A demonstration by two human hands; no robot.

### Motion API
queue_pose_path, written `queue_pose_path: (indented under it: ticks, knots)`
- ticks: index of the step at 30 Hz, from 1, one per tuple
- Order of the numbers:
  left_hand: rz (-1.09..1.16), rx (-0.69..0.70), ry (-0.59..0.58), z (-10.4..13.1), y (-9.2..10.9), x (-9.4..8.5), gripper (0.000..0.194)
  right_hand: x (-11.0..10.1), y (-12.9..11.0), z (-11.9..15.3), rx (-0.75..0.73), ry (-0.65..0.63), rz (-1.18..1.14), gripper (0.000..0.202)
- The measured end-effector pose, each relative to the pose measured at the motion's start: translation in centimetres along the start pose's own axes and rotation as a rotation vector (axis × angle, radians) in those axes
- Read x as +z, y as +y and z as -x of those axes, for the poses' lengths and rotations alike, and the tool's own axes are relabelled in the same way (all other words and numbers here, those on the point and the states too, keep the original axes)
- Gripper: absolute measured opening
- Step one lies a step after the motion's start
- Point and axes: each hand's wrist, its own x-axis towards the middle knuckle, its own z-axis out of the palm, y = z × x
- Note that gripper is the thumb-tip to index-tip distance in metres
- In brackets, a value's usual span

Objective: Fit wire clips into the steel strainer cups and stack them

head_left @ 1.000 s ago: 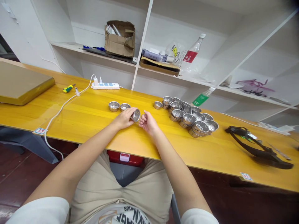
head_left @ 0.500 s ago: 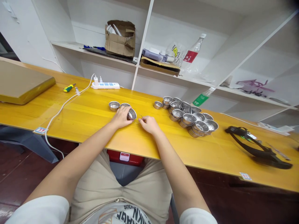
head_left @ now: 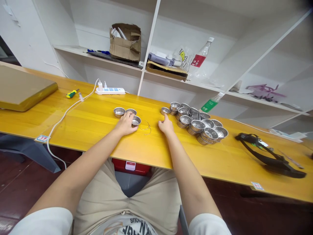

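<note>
Three small perforated metal cups stand left of centre on the yellow table (head_left: 97, 125). My left hand (head_left: 126, 124) is wrapped round the nearest cup (head_left: 136, 121), its fingertips beside the rear cup (head_left: 131, 111); the left cup (head_left: 119, 112) stands free. Thin curved wires (head_left: 147, 128) lie on the tabletop between my hands. My right hand (head_left: 166, 125) holds nothing, a finger stretched toward a single small cup (head_left: 165, 111), at or just short of its near side. Right of it stand several stacked metal cups (head_left: 197, 125).
A power strip (head_left: 110, 91), white cable and screwdriver (head_left: 71, 93) lie at the back left, near a large flat box (head_left: 26, 88). A green-labelled bottle (head_left: 210, 104) stands behind the stacks. A black headset (head_left: 269, 155) lies at the right.
My right hand has let go of the wires and moved right and slightly back toward the single cup. The cup at my left hand, tilted before, now sits level on the table.
</note>
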Motion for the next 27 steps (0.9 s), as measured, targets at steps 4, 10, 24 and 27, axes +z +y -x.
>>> queue_pose_path:
  ticks: [4, 10, 24, 27]
  knots:
    - [-0.076, -0.031, -0.019, 0.2, 0.4, -0.7, 0.064, -0.6, 0.8, -3.6, 0.113, -0.147, 0.065, 0.088]
    - [-0.108, -0.047, -0.029, 0.5, 0.1, -1.5, 0.071, -0.8, 1.0, -5.7, 0.144, -0.208, 0.115, 0.076]
    - [0.141, 0.197, 0.219, 0.2, 0.6, -1.4, 0.068, -0.6, -4.8, 2.9, -0.251, -0.097, -0.364, 0.016]
    - [0.157, 0.24, 0.251, -0.1, 0.5, -1.1, 0.079, 1.0, -6.2, 5.3, -0.314, -0.307, -0.652, 0.018]
